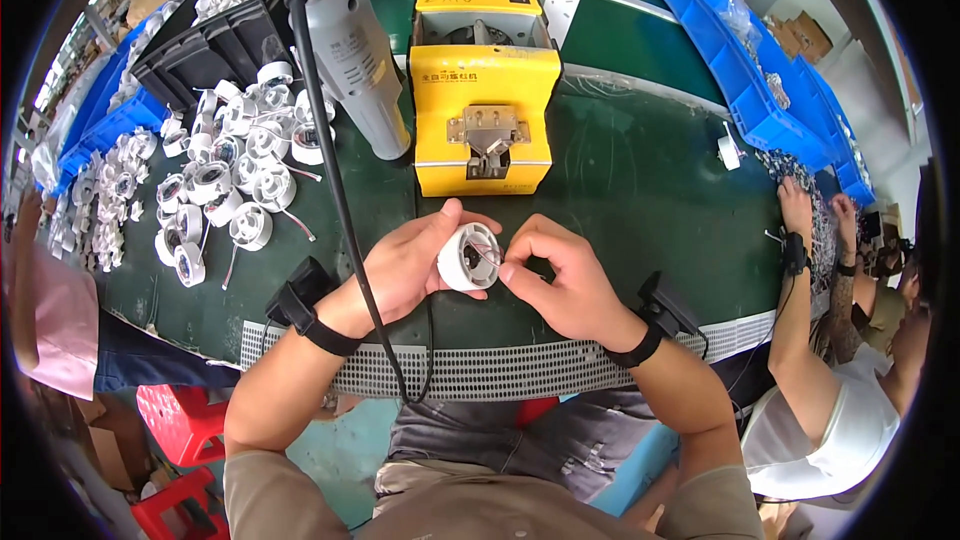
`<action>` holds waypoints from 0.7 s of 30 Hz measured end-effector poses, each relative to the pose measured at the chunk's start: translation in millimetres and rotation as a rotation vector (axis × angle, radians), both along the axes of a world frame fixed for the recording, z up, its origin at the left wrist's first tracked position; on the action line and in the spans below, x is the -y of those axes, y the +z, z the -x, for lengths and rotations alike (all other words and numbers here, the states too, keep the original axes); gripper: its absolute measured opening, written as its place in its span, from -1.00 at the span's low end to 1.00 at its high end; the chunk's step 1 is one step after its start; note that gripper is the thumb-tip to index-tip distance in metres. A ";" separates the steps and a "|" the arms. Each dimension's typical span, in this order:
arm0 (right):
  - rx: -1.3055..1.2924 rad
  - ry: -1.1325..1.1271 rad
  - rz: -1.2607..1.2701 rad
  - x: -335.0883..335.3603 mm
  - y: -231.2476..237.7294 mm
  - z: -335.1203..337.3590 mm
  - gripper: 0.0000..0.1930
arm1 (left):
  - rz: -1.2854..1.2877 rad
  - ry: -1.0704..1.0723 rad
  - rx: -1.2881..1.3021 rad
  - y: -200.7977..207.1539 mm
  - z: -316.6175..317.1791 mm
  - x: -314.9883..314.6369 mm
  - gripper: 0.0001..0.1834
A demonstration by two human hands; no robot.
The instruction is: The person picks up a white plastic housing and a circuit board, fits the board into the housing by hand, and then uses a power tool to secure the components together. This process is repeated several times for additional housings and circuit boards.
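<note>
White housing (454, 265), right fingers (530, 286) perhaps pinching wire (486, 254)

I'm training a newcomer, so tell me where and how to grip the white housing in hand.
Probably best by the outer wall of the housing, from the left, as the left hand does: that wall is round and smooth, while the open face turns up and right, toward the right hand, so its inside stays reachable.

We count one round white plastic housing (450, 267) being held, plus more than a dozen loose white housings (248, 227) on the green desk (630, 210). We also see one boxy yellow machine (483, 82), one grey cylindrical tool (358, 65) and two red plastic stools (178, 422).
</note>
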State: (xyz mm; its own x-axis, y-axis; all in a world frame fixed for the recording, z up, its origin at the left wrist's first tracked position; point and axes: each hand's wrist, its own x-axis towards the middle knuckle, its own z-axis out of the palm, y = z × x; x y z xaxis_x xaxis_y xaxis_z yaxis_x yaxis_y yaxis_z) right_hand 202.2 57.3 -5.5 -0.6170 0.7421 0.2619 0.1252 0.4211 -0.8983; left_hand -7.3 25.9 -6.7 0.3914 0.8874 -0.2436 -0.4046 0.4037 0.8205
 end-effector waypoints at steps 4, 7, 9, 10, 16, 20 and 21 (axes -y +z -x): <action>-0.072 -0.025 0.097 4.9 1.1 0.3 -0.92 | -0.076 -0.086 -0.107 0.9 -0.3 0.2 -0.38; 0.028 -0.098 0.333 4.6 5.1 3.1 -0.88 | -0.236 -0.042 -0.229 -1.9 -9.2 3.4 -0.43; 0.039 -0.129 0.158 4.5 11.0 3.2 -0.84 | -0.270 -0.040 -0.240 -3.9 -8.3 2.7 -0.44; 0.051 -0.155 -0.018 4.7 12.8 2.8 -0.80 | -0.305 -0.034 -0.252 -4.5 -7.1 2.5 -0.46; 0.114 -0.193 -0.459 -1.8 18.0 -6.6 -0.75 | -0.163 0.101 -0.130 -1.8 -6.1 1.4 -0.45; 0.095 -0.193 -0.508 -4.2 13.0 -4.0 -0.80 | -0.139 0.130 -0.091 -3.4 -4.6 1.9 -0.46; 0.049 -0.189 -0.434 -5.3 10.4 -5.5 -0.83 | -0.122 0.128 -0.060 -5.1 -4.6 1.5 -0.48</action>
